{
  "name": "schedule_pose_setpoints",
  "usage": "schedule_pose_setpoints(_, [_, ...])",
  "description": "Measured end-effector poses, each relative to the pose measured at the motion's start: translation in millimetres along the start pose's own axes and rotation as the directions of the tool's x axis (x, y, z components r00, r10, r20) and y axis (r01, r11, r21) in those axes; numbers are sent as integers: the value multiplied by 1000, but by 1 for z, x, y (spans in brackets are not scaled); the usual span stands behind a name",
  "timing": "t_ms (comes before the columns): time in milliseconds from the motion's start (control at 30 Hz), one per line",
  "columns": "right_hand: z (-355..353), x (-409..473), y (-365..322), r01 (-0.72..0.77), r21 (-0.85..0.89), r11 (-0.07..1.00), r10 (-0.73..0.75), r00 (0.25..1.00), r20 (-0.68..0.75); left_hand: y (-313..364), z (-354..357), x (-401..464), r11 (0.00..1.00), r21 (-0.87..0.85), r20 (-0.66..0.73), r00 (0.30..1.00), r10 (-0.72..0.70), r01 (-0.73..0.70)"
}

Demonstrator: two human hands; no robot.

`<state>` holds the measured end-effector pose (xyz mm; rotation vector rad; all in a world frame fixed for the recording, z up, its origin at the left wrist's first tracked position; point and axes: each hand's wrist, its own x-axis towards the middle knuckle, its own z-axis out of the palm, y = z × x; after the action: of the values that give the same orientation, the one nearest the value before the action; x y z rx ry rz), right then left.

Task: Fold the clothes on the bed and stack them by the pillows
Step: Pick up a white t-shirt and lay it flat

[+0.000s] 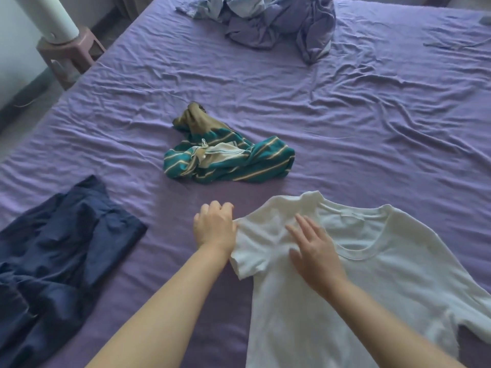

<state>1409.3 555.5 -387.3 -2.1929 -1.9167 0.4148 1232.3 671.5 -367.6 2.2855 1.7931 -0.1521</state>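
Purple bed (345,123) carries one rumpled bedding heap (276,19) at far edge, one white T-shirt (358,274) flat near-right, one navy garment (53,248) near-left, one striped green garment (228,160) mid-bed; right hand (313,251) flat, fingers straight on shirt's sleeve area, left hand (214,227) curled at sleeve edge, grip unclear.

Lay spread flat at near right: white T-shirt (372,274). Crumpled at centre: green striped garment (233,163). Lay rumpled at near left: navy garment (58,248). Heaped far off: lavender pile (279,19).
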Motion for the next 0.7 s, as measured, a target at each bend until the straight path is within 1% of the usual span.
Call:
schedule_pose_setpoints(33, [5,-20,1,6,-32,999,-6,1000,13,4,3,-9,998,46,-81,995,53,-49])
schedule_pose_setpoints(100, [14,-60,6,14,-101,995,-11,999,34,16,12,-34,976,52,-240,946,216,-209])
schedule_pose_setpoints(133, [18,-78,9,-7,-121,993,12,999,44,25,19,-50,951,51,-259,915,308,-306])
schedule_pose_setpoints(167, [21,-95,13,-46,-122,991,54,997,59,35,26,-68,917,64,-236,886,398,-395])
schedule_pose_setpoints(233, [21,-125,18,-122,-130,984,130,990,60,53,44,-105,829,98,-128,819,559,-550])
schedule_pose_setpoints(267, [19,-138,20,-145,-137,980,156,985,74,60,53,-123,785,103,-54,784,618,-612])
schedule_pose_setpoints(333, [16,-164,27,-162,-149,975,181,976,124,70,69,-158,719,108,79,727,682,-687])
schedule_pose_setpoints(367, [13,-177,31,-164,-151,975,186,972,143,72,76,-175,711,103,132,718,683,-696])
schedule_pose_setpoints(400, [11,-190,34,-175,-150,973,198,968,152,74,79,-192,724,85,192,724,663,-685])
schedule_pose_setpoints(467, [7,-217,38,-199,-142,970,217,968,128,75,82,-223,765,78,272,752,600,-639])
schedule_pose_setpoints(500, [4,-231,39,-212,-136,968,229,966,122,73,85,-236,774,69,288,756,588,-629])
schedule_pose_setpoints(567, [1,-258,39,-244,-112,963,260,952,160,67,92,-259,815,25,400,753,523,-580])
schedule_pose_setpoints(600, [-1,-269,41,-264,-109,958,279,947,161,66,93,-268,835,22,425,761,490,-549])
schedule_pose_setpoints(700, [-8,-299,44,-364,-118,924,375,923,91,73,96,-290,858,16,433,777,457,-513])
